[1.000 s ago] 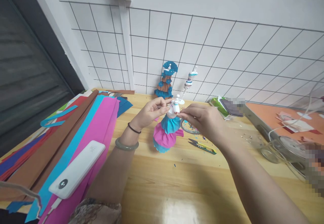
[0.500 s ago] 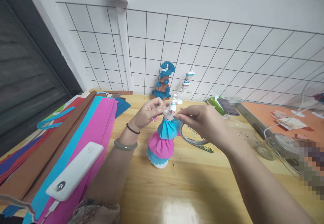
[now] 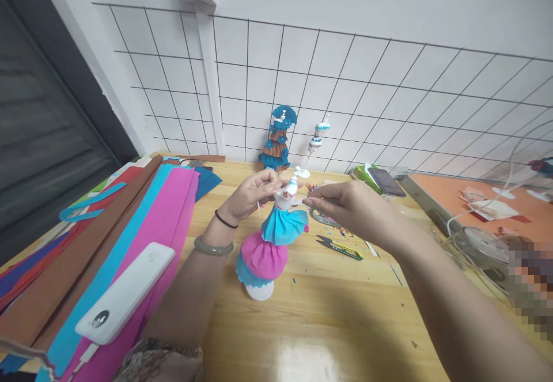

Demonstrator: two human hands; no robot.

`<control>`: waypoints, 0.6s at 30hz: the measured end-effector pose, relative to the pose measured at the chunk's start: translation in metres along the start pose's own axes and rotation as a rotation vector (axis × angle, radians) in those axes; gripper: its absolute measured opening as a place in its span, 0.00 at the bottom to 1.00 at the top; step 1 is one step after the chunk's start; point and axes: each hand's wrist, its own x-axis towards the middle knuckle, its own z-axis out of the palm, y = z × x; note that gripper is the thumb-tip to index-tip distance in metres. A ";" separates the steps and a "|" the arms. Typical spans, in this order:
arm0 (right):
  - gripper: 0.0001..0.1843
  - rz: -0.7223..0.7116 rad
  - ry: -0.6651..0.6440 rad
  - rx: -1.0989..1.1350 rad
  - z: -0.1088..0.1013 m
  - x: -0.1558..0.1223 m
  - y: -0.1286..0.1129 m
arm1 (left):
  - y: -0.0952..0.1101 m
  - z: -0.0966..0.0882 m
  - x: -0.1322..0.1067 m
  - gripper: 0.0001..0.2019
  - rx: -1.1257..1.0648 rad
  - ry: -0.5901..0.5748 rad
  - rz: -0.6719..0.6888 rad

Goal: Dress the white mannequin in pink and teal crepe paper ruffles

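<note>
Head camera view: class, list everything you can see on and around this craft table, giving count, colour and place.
paper-dress doll: one, pink and blue skirts, white bust, table centre, tilted
finished doll: one, blue and brown, by the wall
mannequin stand: one, mostly white, beside the finished doll
crepe paper sheets: several, pink, blue, brown, red, left side
power bank: one, white, on the sheets
snips: one, yellow-green, right of the held doll
phone: one, dark, back right
wire grid: one, black, on the wall
table: one, wooden
bangle: one, green, left wrist
left hand: grips the bust
right hand: fingertips pinched at the bust
</note>
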 end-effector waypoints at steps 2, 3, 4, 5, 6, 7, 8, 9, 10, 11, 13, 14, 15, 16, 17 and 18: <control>0.26 0.000 0.019 0.006 0.001 0.001 -0.001 | -0.002 0.000 0.000 0.17 -0.028 0.010 -0.009; 0.27 -0.008 0.027 0.016 0.002 0.001 -0.001 | -0.002 0.001 0.000 0.17 -0.040 0.018 -0.014; 0.28 -0.017 0.031 0.028 0.003 0.002 -0.001 | -0.003 0.001 0.000 0.17 -0.052 0.027 -0.017; 0.29 -0.021 0.030 0.042 0.004 0.002 -0.001 | -0.004 0.001 0.000 0.17 -0.062 0.032 -0.018; 0.29 -0.021 0.028 0.057 0.005 0.003 0.000 | -0.005 0.001 0.000 0.16 -0.073 0.032 -0.015; 0.29 -0.014 0.020 0.072 0.006 0.004 0.001 | -0.006 0.002 0.000 0.16 -0.085 0.027 -0.010; 0.29 0.001 0.015 0.086 0.007 0.005 0.002 | -0.007 0.002 0.001 0.16 -0.103 0.014 -0.001; 0.29 0.018 0.009 0.099 0.008 0.006 0.003 | -0.007 0.003 0.001 0.16 -0.125 -0.004 0.007; 0.28 0.034 -0.001 0.113 0.009 0.006 0.004 | -0.008 0.004 0.002 0.15 -0.151 -0.025 0.014; 0.26 0.042 -0.011 0.132 0.010 0.007 0.006 | -0.008 0.006 0.002 0.15 -0.176 -0.043 0.021; 0.22 0.032 -0.030 0.184 0.012 0.009 0.008 | -0.009 0.007 0.003 0.14 -0.215 -0.067 0.026; 0.20 0.017 -0.036 0.213 0.012 0.009 0.009 | -0.009 0.008 0.003 0.14 -0.226 -0.069 0.026; 0.18 -0.001 -0.042 0.243 0.013 0.010 0.010 | -0.009 0.008 0.003 0.15 -0.231 -0.065 0.024; 0.17 -0.017 -0.044 0.268 0.013 0.010 0.011 | -0.010 0.008 0.004 0.15 -0.237 -0.060 0.022; 0.16 -0.031 -0.046 0.291 0.013 0.009 0.011 | -0.010 0.009 0.004 0.15 -0.242 -0.057 0.019; 0.16 -0.040 -0.048 0.310 0.013 0.009 0.011 | -0.011 0.008 0.004 0.15 -0.246 -0.053 0.017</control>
